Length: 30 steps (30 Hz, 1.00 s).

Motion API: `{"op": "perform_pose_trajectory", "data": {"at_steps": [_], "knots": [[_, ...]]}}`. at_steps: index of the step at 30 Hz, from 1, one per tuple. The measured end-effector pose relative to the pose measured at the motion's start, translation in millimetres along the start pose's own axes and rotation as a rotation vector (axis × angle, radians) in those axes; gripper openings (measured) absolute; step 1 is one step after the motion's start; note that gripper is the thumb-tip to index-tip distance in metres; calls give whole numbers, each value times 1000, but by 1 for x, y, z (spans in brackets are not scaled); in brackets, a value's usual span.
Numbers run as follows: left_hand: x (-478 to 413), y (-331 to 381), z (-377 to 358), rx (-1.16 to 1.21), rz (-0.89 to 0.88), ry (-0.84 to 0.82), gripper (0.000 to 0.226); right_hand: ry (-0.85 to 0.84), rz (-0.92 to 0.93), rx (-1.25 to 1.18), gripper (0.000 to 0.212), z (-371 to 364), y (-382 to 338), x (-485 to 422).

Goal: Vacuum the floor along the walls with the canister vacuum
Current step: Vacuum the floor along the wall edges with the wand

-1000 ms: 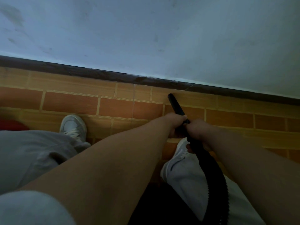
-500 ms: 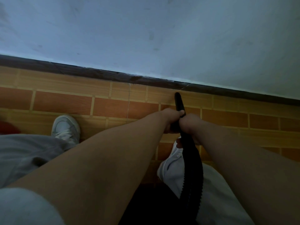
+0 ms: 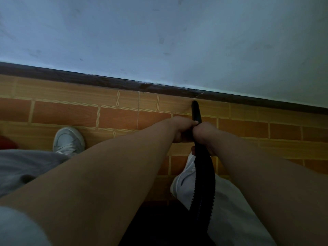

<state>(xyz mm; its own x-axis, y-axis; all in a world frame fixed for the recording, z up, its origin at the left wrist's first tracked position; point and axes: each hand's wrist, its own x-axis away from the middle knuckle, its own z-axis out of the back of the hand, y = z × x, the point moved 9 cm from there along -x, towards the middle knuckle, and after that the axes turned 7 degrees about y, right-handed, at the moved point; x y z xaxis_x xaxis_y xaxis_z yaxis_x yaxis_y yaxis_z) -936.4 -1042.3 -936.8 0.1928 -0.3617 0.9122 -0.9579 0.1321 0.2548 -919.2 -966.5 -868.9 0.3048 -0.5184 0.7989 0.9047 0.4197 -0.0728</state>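
Observation:
A black vacuum nozzle [image 3: 196, 111] points down at the orange tiled floor [image 3: 71, 112], its tip close to the dark baseboard [image 3: 106, 82] under the pale wall [image 3: 159, 41]. My left hand [image 3: 182, 127] and my right hand [image 3: 204, 134] grip the nozzle side by side, fingers curled round it. The ribbed black hose [image 3: 203, 183] runs from my hands back toward me, passing over my right leg. The canister itself is out of view.
My left white shoe [image 3: 68, 140] stands on the tiles to the left, my right white shoe [image 3: 182, 176] sits under the hose. A red object [image 3: 7, 142] shows at the left edge. A dark shape [image 3: 159, 224] lies between my legs.
The nozzle tip has moved forward and to the right, closer to the baseboard. Both hands kept their grip and came closer together.

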Motion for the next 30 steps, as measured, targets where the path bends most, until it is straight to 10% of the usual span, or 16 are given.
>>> {"op": "perform_pose_trajectory", "data": {"at_steps": [30], "knots": [[30, 6, 195, 777, -5, 222, 32, -537, 433, 461, 33, -103, -154, 33]]}}
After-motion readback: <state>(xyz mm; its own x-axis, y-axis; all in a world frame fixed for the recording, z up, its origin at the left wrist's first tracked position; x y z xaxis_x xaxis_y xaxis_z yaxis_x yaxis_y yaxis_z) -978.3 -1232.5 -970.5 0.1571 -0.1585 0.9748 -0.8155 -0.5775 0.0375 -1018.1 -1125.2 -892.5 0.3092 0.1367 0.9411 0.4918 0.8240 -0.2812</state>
